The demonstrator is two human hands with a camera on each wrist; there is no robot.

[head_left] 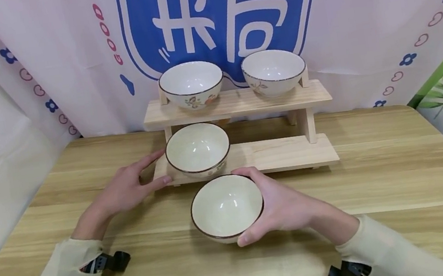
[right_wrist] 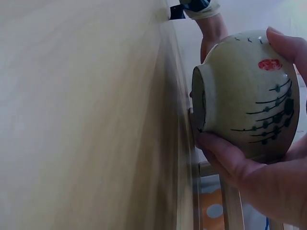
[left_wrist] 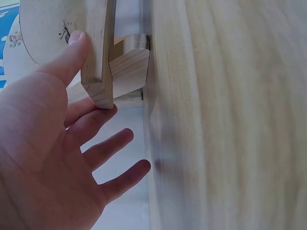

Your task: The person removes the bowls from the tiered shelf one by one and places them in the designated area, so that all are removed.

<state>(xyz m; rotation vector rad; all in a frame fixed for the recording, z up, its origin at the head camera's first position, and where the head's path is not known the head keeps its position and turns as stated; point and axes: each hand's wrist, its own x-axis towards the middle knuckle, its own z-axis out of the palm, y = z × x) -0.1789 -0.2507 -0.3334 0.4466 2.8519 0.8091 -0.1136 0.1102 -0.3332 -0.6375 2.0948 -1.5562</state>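
Observation:
My right hand grips a cream bowl with a dark brown rim, thumb at the near side and fingers at the far side. It is held off the table, in front of a two-tier wooden stand. In the right wrist view this bowl is tilted on its side and shows dark painted branches and a red mark. At the left end of the lower shelf, my left hand has its fingers spread beside another cream bowl. Its thumb lies by the shelf edge in the left wrist view.
Two white bowls with floral sides, a left one and a right one, stand on the upper shelf. Behind the stand hangs a printed cloth. The stand rests on a wood-grain table.

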